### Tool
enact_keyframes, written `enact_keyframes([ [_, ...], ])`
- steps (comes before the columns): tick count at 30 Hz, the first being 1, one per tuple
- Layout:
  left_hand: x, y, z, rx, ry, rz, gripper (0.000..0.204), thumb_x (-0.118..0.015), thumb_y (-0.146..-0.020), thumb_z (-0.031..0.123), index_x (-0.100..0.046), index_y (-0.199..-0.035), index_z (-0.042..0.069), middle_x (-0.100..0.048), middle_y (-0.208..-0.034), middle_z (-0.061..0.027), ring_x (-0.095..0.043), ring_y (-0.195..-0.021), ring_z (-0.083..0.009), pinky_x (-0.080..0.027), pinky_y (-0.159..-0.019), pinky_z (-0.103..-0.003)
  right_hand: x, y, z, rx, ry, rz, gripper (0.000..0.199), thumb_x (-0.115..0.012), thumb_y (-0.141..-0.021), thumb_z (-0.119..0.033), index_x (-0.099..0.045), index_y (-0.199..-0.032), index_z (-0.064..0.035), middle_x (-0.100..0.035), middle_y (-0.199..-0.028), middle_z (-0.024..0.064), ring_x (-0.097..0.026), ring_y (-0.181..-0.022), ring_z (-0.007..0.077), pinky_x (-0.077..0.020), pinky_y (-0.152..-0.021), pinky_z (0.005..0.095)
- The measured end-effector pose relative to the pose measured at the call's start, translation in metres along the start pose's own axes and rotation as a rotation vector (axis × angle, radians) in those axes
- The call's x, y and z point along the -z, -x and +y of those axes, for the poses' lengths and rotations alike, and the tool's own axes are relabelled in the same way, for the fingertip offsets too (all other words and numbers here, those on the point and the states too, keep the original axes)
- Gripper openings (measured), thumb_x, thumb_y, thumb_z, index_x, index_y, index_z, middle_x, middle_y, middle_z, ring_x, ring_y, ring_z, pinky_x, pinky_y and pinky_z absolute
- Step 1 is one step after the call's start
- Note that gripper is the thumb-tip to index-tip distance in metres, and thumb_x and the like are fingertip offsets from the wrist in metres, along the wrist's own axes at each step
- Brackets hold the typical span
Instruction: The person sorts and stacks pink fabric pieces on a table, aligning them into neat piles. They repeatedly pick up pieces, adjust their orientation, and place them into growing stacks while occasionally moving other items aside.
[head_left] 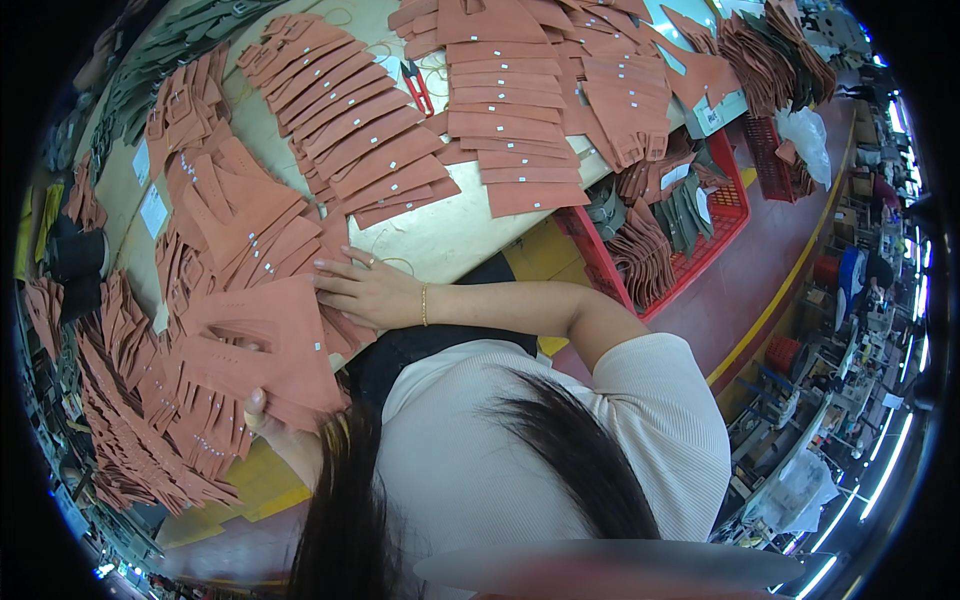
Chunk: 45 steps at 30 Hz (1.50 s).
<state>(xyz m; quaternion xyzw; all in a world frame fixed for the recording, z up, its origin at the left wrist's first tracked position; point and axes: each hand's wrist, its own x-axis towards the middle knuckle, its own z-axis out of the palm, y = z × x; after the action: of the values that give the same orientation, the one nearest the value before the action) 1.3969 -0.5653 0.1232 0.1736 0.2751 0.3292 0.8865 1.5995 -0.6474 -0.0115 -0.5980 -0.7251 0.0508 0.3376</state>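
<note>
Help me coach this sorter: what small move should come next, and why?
Probably slide the right hand clear so the left hand can lay its stack of terracotta pieces flat: the right hand rests on that stack, which the left grips from below.

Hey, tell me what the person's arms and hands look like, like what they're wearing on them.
The right hand is bare, with a thin gold chain bracelet at the wrist and what looks like a thin ring on one finger. The forearm is bare up to a short pale cream ribbed sleeve at the shoulder. The left hand is bare and gloveless; its arm is mostly hidden.
</note>
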Motion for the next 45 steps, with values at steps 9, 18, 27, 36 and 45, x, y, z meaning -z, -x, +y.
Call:
enact_keyframes([
  [9,-0.005,0.005,0.0,0.008,-0.029,0.135,0.075,-0.066,-0.08,0.029,-0.041,-0.147,0.007,-0.043,-0.148,-0.0143,-0.042,-0.138,-0.0334,-0.036,-0.116,-0.05,0.002,-0.002,-0.002,-0.013,-0.011,-0.01,0.044,-0.069,-0.082,-0.025,-0.066,-0.124,-0.014,-0.042,-0.155,0.0063,-0.034,-0.146,0.0255,-0.026,-0.118,0.0528],
  [18,0.011,0.006,0.011,0.005,-0.155,0.091,0.083,-0.068,-0.079,0.034,-0.035,-0.15,0.008,-0.046,-0.145,-0.019,-0.049,-0.133,-0.0373,-0.04,-0.113,-0.054,0.01,-0.004,-0.005,-0.02,-0.01,-0.088,0.04,-0.066,-0.083,-0.021,-0.066,-0.122,-0.0131,-0.041,-0.156,0.0074,-0.034,-0.146,0.0267,-0.0287,-0.116,0.0543],
  [27,0.056,0.032,0.044,-0.359,-0.096,0.255,0.075,-0.071,-0.077,0.022,-0.042,-0.144,0.003,-0.051,-0.14,-0.0192,-0.053,-0.128,-0.0422,-0.046,-0.108,-0.057,0.033,-0.007,-0.011,-0.041,-0.004,-0.232,0.042,-0.068,-0.084,-0.018,-0.063,-0.126,-0.0102,-0.043,-0.153,0.0081,-0.035,-0.146,0.0272,-0.027,-0.116,0.0549],
  [36,0.009,0.049,0.049,-0.243,-0.486,0.049,0.063,-0.07,-0.071,0.008,-0.053,-0.131,0.0,-0.063,-0.115,-0.0135,-0.063,-0.111,-0.0274,-0.052,-0.099,-0.041,0.074,-0.016,-0.006,-0.569,-1.029,-0.409,0.05,-0.064,-0.096,-0.035,-0.056,-0.14,-0.011,-0.05,-0.148,0.0105,-0.046,-0.138,0.0251,-0.0364,-0.113,0.047],
  [45,-0.028,-0.046,-0.037,0.615,-0.984,-0.507,0.084,-0.078,-0.084,0.035,-0.037,-0.145,-0.005,-0.053,-0.137,-0.0233,-0.058,-0.121,-0.0294,-0.046,-0.103,-0.042,0.147,0.032,0.007,-0.833,-1.588,-0.24,0.081,-0.075,-0.09,-0.024,-0.03,-0.152,0.0017,-0.05,-0.144,0.0124,-0.051,-0.131,0.023,-0.0413,-0.111,0.0389],
])
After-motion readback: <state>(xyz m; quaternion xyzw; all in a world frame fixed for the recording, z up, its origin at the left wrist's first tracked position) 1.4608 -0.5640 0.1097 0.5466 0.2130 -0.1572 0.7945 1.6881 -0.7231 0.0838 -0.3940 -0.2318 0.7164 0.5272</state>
